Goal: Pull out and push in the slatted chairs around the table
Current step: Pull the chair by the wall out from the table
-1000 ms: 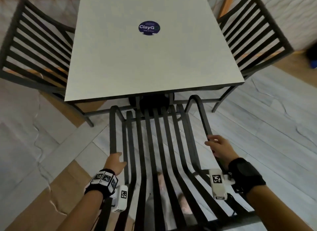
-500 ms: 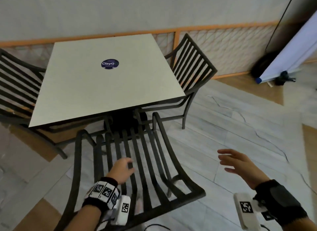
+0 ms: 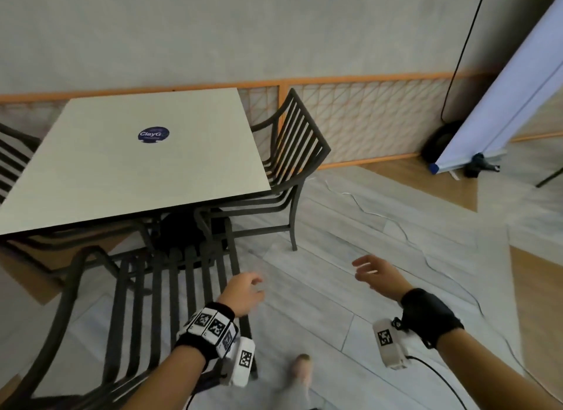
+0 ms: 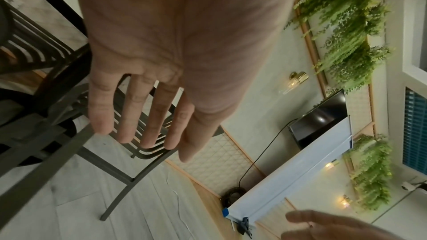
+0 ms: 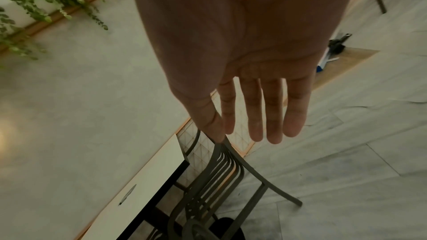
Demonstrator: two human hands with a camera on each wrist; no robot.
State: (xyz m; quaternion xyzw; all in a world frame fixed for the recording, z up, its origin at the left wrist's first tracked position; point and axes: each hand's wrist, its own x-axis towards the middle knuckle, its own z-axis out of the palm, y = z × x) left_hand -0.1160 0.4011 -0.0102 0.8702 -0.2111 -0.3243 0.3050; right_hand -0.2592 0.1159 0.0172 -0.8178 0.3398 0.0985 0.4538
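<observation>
The near slatted dark metal chair (image 3: 146, 303) stands at the table's (image 3: 137, 171) front side, at the lower left of the head view. My left hand (image 3: 243, 293) hovers off its right edge, fingers straight and holding nothing (image 4: 148, 116). My right hand (image 3: 377, 275) hangs open over the bare floor, fingers spread (image 5: 261, 112). A second slatted chair (image 3: 292, 153) is tucked at the table's right side, ahead of both hands. Part of a third chair (image 3: 12, 162) shows at the left edge.
The white table top carries a round blue sticker (image 3: 153, 134). A rolled white screen on a stand (image 3: 502, 110) leans at the far right by the wall. A thin cable (image 3: 380, 214) runs across the grey plank floor. My foot (image 3: 300, 367) shows below.
Both hands have let go of the near chair's back. The view has swung right, away from that chair, and both hands now float free to its right.
</observation>
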